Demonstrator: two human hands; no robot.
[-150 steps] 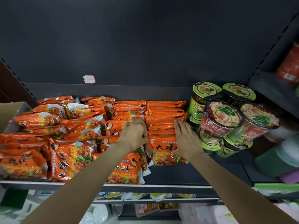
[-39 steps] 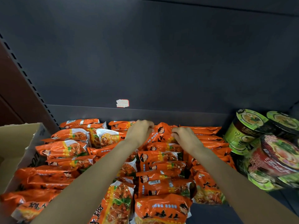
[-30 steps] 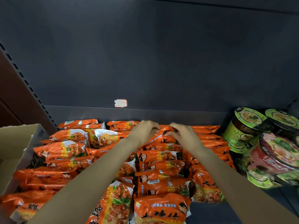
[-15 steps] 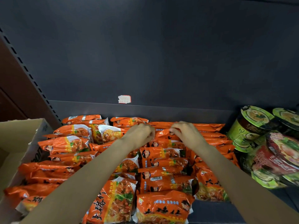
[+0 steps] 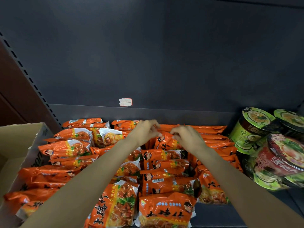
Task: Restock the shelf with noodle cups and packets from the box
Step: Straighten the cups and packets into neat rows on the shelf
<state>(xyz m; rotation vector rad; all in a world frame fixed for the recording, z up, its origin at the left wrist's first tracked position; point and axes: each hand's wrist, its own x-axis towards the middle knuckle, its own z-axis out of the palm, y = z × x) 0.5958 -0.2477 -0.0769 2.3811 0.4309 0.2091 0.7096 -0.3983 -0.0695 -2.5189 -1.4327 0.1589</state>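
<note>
Orange noodle packets fill the dark shelf point(image 5: 217, 216) in several rows. Both my arms reach to the back of the middle rows. My left hand point(image 5: 145, 131) and my right hand point(image 5: 186, 137) pinch the top edge of one upright orange packet point(image 5: 165, 142) between them, fingers curled. Its lower part is hidden behind the packets in front. Green and red noodle cups point(image 5: 250, 130) are stacked at the right of the shelf. A cardboard box point(image 5: 14, 142) stands at the left edge.
The shelf's dark back wall point(image 5: 148, 55) carries a small white price sticker point(image 5: 125, 102). A perforated upright point(image 5: 31, 83) runs down the left side. A strip of bare shelf shows at the front right, below the cups.
Both hands have stayed at the back of the middle rows, working on the packet there. It now stands more upright between my fingers. The camera has shifted slightly.
</note>
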